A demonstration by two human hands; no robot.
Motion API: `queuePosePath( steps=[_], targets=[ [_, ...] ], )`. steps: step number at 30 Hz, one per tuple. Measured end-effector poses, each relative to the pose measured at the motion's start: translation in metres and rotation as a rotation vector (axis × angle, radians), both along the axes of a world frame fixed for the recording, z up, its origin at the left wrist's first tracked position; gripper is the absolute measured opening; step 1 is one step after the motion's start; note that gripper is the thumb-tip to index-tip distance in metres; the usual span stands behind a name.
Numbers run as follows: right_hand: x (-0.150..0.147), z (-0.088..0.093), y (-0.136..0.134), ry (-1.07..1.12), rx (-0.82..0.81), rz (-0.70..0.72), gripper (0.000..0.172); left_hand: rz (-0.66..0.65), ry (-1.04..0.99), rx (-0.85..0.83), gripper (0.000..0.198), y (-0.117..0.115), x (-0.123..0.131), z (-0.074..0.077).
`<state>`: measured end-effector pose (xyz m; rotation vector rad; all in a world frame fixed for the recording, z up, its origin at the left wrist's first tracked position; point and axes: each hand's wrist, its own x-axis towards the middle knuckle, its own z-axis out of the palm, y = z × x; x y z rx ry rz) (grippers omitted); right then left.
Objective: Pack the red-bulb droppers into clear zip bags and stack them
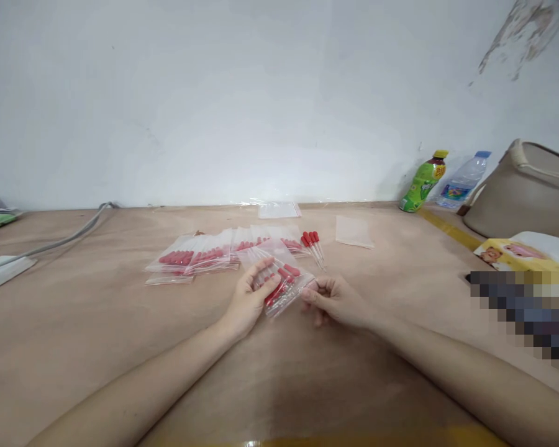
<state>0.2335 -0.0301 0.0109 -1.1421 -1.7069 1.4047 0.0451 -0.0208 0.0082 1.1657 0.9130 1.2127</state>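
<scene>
My left hand (250,295) grips a clear zip bag (279,273) holding red-capped droppers, fingers curled over its top. My right hand (331,299) pinches the bag's near corner with fingers closed. Both hands rest low over the brown table (97,347). Behind the bag lies a row of filled bags (200,254) with the same red-capped droppers. A few loose droppers (313,245) lie just right of that row.
Two empty clear bags (354,231) (278,210) lie farther back. A green bottle (423,181), a water bottle (463,181) and a beige bag (526,192) stand at the right by the wall. A grey cable (65,239) runs along the left.
</scene>
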Motion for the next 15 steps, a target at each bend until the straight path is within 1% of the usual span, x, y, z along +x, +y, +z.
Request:
queuePosePath(
  steps=[1,4,5,7,8,9,11,12,13,15],
  targets=[
    [0.008,0.001,0.007,-0.115,0.109,-0.070,0.042,0.037,0.027,0.001,0.058,0.004,-0.005,0.004],
    [0.041,-0.002,0.042,-0.401,0.536,-0.373,0.039,0.103,0.157,0.043,0.055,0.023,-0.029,0.019],
    [0.055,-0.004,0.056,-0.490,0.623,-0.459,0.036,0.107,0.224,0.076,0.054,0.031,-0.039,0.024],
    [0.079,-0.011,0.082,-0.666,0.750,-0.539,0.031,0.182,0.327,0.160,0.059,0.048,-0.062,0.033],
    [0.090,-0.015,0.094,-0.754,0.772,-0.556,0.034,0.203,0.367,0.160,0.064,0.057,-0.072,0.035],
    [0.098,-0.019,0.103,-0.840,0.775,-0.554,0.040,0.220,0.401,0.136,0.069,0.064,-0.082,0.037],
    [0.109,-0.024,0.117,-0.963,0.716,-0.547,0.056,0.273,0.497,0.102,0.072,0.077,-0.099,0.037],
    [0.111,-0.025,0.121,-0.999,0.670,-0.530,0.061,0.316,0.561,0.115,0.070,0.082,-0.105,0.036],
    [0.111,-0.026,0.123,-1.018,0.622,-0.511,0.061,0.342,0.620,0.136,0.067,0.087,-0.110,0.034],
    [0.109,-0.025,0.125,-1.038,0.559,-0.476,0.051,0.375,0.738,0.178,0.061,0.093,-0.115,0.029]
  ],
)
